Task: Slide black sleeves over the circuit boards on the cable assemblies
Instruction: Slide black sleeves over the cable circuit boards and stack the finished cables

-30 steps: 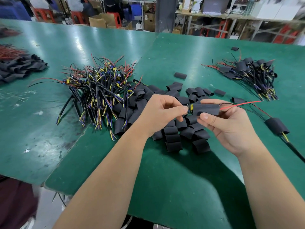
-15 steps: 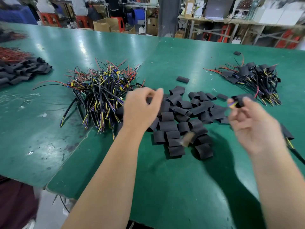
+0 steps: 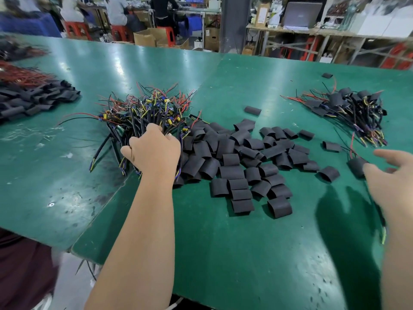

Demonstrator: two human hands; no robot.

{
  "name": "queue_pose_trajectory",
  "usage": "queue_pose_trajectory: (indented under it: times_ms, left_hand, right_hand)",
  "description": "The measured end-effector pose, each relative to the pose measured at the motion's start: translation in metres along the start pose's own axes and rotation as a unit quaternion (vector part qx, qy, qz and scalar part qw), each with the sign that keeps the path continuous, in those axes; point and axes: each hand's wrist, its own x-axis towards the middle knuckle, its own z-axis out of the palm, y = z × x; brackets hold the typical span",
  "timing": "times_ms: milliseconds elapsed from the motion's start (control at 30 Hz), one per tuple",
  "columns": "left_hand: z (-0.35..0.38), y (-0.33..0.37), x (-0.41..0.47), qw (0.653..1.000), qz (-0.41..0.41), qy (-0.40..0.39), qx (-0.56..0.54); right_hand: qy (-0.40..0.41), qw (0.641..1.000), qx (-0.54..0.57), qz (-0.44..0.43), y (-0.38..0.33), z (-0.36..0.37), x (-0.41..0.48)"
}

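Table top deep green, scuffed, with pale glare streaks. Loose sleeves plain matte black. The cable bundle mixes black, red, yellow and blue-violet strands; the sleeved pile on the right is black with red and yellow tails. Background stools red, cardboard boxes tan.

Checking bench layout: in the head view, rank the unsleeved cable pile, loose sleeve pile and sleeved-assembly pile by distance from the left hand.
1. unsleeved cable pile: left of centre; the left hand grips into it.
2. loose sleeve pile: centre, just right of that hand.
3. sleeved-assembly pile: far right, toward the back.
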Motion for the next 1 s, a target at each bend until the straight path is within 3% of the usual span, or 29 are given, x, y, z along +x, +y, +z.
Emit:
queue_pose_trajectory:
  times_ms: [67, 133, 233, 300, 367, 400, 500, 567, 633, 667, 733, 800, 867, 1000]
  left_hand:
    - [-0.001, 0.0, 0.002, 0.999, 0.008, 0.016, -0.046]
    - [-0.004, 0.003, 0.001, 0.985, 0.029, 0.037, -0.167]
    - [-0.014, 0.015, -0.008, 0.911, 0.103, 0.072, -0.393]
    - [-0.018, 0.023, -0.019, 0.877, 0.2, 0.111, -0.422]
    - [-0.018, 0.03, -0.031, 0.865, 0.296, 0.109, -0.39]
    - [-0.018, 0.033, -0.037, 0.866, 0.332, 0.08, -0.364]
    - [-0.02, 0.04, -0.05, 0.903, 0.38, -0.106, -0.172]
    - [-0.019, 0.04, -0.052, 0.898, 0.372, -0.23, -0.041]
    - [-0.023, 0.038, -0.055, 0.895, 0.344, -0.28, -0.049]
    - [-0.027, 0.036, -0.053, 0.906, 0.322, -0.259, -0.086]
    - [-0.036, 0.033, -0.042, 0.945, 0.257, -0.131, -0.153]
    - [-0.041, 0.026, -0.019, 0.97, 0.192, -0.041, -0.146]
    - [-0.037, 0.018, 0.0, 0.985, 0.15, -0.068, -0.047]
    - [-0.014, 0.019, 0.009, 0.981, 0.136, -0.085, 0.109]
  right_hand:
    - [0.004, 1.0, 0.014, -0.021, -0.018, 0.002, -0.012]
    - [0.007, 0.999, 0.041, -0.031, -0.032, 0.005, -0.023]
    - [-0.005, 0.991, 0.128, -0.037, -0.048, 0.011, -0.037]
    - [-0.099, 0.951, 0.293, 0.004, -0.059, 0.018, -0.044]
    - [-0.23, 0.877, 0.417, 0.056, -0.074, 0.029, -0.054]
    - [-0.283, 0.861, 0.416, 0.07, -0.081, 0.036, -0.058]
    - [-0.417, 0.84, 0.34, 0.075, -0.104, 0.061, -0.071]
    - [-0.47, 0.838, 0.275, 0.046, -0.116, 0.076, -0.079]
    - [-0.464, 0.861, 0.207, -0.026, -0.125, 0.088, -0.084]
    - [-0.448, 0.871, 0.19, -0.061, -0.129, 0.093, -0.086]
    - [-0.409, 0.892, 0.162, -0.102, -0.134, 0.102, -0.09]
    - [-0.382, 0.906, 0.12, -0.136, -0.14, 0.111, -0.096]
    - [-0.378, 0.904, 0.048, -0.196, -0.144, 0.118, -0.104]
    - [-0.368, 0.884, -0.058, -0.282, -0.146, 0.126, -0.115]
